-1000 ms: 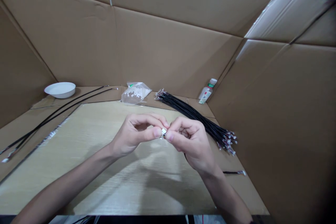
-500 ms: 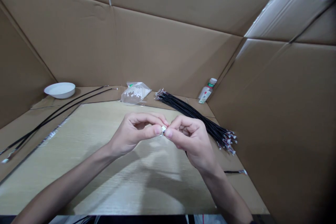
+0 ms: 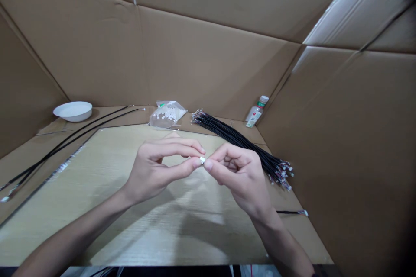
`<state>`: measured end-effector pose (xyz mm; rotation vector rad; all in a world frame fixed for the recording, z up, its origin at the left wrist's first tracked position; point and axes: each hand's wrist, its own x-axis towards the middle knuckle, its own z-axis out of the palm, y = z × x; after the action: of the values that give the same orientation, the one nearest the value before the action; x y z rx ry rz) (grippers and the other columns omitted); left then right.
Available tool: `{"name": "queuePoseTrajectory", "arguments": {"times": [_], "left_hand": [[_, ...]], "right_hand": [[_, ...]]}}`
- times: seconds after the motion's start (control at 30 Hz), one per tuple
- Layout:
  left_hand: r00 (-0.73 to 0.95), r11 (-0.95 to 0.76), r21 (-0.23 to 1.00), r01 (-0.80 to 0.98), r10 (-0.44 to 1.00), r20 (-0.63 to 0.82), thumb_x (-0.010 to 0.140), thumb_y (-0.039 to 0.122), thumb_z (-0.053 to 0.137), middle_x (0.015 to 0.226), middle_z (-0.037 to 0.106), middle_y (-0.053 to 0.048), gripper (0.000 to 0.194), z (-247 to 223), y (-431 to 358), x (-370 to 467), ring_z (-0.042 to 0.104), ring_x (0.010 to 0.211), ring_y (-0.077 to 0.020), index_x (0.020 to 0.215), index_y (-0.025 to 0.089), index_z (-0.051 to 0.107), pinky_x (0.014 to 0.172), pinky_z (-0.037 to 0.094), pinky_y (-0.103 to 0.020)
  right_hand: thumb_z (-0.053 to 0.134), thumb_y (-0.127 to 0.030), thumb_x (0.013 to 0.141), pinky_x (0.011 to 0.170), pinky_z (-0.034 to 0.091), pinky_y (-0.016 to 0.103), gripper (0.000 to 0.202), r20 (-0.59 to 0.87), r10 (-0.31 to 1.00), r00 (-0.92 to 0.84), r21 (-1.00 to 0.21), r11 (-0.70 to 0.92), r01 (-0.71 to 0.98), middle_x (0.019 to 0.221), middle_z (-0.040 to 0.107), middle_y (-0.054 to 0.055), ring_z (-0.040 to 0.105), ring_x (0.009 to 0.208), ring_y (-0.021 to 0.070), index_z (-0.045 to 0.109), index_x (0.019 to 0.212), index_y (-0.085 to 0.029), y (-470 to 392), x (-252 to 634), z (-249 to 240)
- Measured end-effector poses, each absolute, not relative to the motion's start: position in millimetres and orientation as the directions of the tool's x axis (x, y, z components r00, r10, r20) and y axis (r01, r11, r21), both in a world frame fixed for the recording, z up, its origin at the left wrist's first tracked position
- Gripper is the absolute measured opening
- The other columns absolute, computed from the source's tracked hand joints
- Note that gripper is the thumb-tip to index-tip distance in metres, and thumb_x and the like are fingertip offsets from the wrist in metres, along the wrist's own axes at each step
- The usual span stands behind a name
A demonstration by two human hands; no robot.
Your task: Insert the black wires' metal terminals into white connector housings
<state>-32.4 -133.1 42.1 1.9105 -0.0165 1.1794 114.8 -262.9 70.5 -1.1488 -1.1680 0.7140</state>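
A small white connector housing sits between my two hands, above the board. My left hand pinches it from the left between thumb and fingertips, with the other fingers stretched out. From the other side my right hand closes thumb and index finger at the housing's edge, where the thin wires of a cable end are mostly hidden by the fingers. A black cable emerges behind my right forearm and ends in a white plug; whether it is the held one I cannot tell.
A thick bundle of black cables lies behind my right hand. Further back are a clear bag of white connectors and a bottle. A white bowl and two black cables lie left. Cardboard walls enclose the board.
My left hand has shifted slightly left and its fingers have straightened, while it keeps its pinch on the connector housing. My right hand has barely moved.
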Motion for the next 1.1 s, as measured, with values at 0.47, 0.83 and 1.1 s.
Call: {"name": "queuePoseTrajectory", "arguments": {"times": [0.47, 0.83, 1.1], "left_hand": [[0.591, -0.303, 0.822, -0.482, 0.580, 0.561, 0.090, 0.017, 0.078, 0.097, 0.080, 0.003, 0.015, 36.3, -139.4, -20.2, 0.074, 0.096, -0.0121, 0.089, 0.031, 0.084, 0.089, 0.060, -0.022], [0.471, -0.667, 0.677, -0.312, 0.510, 0.720, 0.087, 0.011, 0.079, 0.097, 0.080, 0.004, 0.014, 42.5, -143.6, -24.9, 0.072, 0.095, -0.0109, 0.089, 0.025, 0.081, 0.093, 0.055, -0.025], [0.520, -0.715, 0.649, -0.258, 0.464, 0.717, 0.086, 0.011, 0.080, 0.095, 0.081, 0.003, 0.013, 45.3, -143.3, -27.3, 0.072, 0.093, -0.0119, 0.089, 0.023, 0.081, 0.089, 0.054, -0.025]], "right_hand": [[0.073, -0.013, 0.091, 0.058, 0.047, 0.022, 0.008, 0.604, 0.727, 0.327, -0.771, 0.429, 0.471, 0.080, 0.072, -0.002, 0.060, 0.066, 0.0088, 0.073, 0.092, -0.020, -264.9, 111.1, 63.5], [0.069, -0.007, 0.091, 0.076, 0.051, 0.034, 0.008, 0.839, 0.544, -0.004, -0.193, 0.306, 0.932, 0.083, 0.071, 0.005, 0.060, 0.082, 0.0182, 0.070, 0.089, -0.014, -263.8, 117.5, 66.6], [0.070, -0.006, 0.085, 0.074, 0.051, 0.033, 0.012, 0.811, 0.578, -0.092, -0.066, 0.246, 0.967, 0.076, 0.071, 0.002, 0.055, 0.077, 0.0181, 0.068, 0.078, -0.016, -265.4, 123.2, 68.2]]}}
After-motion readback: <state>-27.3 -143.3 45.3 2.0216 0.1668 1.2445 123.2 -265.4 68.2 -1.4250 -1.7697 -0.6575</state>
